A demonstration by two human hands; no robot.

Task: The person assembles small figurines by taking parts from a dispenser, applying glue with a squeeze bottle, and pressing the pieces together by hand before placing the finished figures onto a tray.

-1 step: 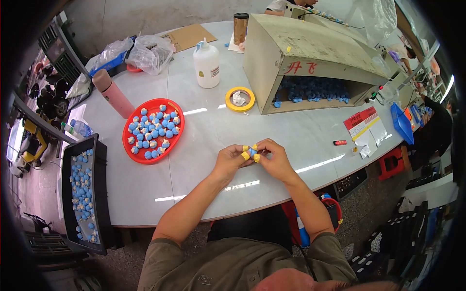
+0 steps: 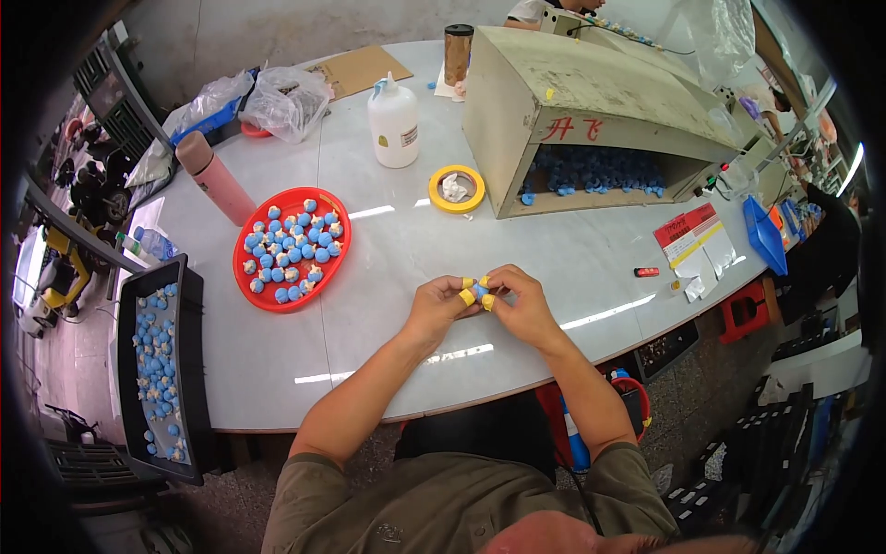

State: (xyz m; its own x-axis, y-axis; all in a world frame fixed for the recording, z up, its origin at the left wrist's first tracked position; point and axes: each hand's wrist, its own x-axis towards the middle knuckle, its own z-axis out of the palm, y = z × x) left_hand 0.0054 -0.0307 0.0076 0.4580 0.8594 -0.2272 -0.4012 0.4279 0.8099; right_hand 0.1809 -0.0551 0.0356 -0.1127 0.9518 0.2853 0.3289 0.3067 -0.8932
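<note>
Yellow coverings wrap the thumb and index fingertips of both my hands. My left hand (image 2: 441, 309) and my right hand (image 2: 523, 307) meet over the table, pinching a small blue piece (image 2: 480, 291) between them. Fingers hide most of the piece, so its full shape cannot be made out. To the left, a round red tray (image 2: 339, 261) holds many small blue balls with cream, star-like parts. Similar blue-and-cream pieces lie in a long black bin (image 2: 195, 369) at the table's left edge.
A beige metal housing (image 2: 609, 78) with blue pieces inside stands at the back right. Nearby are a yellow tape roll (image 2: 435, 191), white squeeze bottle (image 2: 394, 129), pink flask (image 2: 221, 189), brown tumbler (image 2: 457, 57), red marker (image 2: 646, 272) and red-and-white papers (image 2: 692, 240). Another person sits beyond the housing.
</note>
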